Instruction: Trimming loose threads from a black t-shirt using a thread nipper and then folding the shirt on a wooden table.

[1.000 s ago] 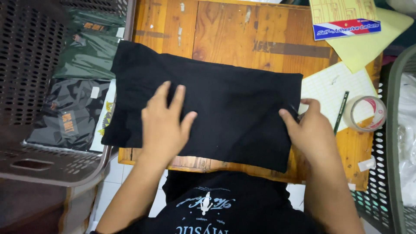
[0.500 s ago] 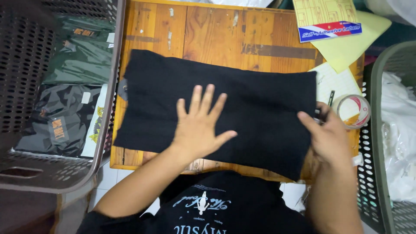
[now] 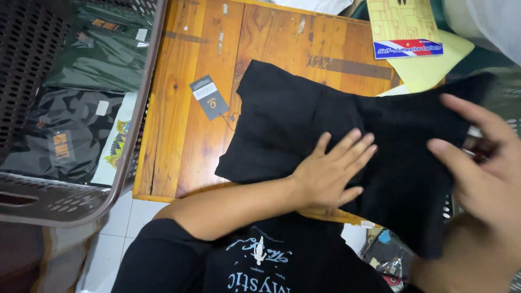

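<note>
On wooden table (image 3: pixel 184 108): left hand (image 3: pixel 328 173) flat, fingers spread, pins black garment (image 3: pixel 304 125); right hand (image 3: pixel 483 168) pinches and lifts its right side for folding.

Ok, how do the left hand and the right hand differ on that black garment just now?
The left hand lies flat, fingers spread, pressing the middle of the black garment onto the wooden table; the right hand is raised at the garment's right end, fingers curled around lifted cloth. The left hand shows sharply, the right is closer to the camera and blurred. Both are bare and touch the same garment.
</note>
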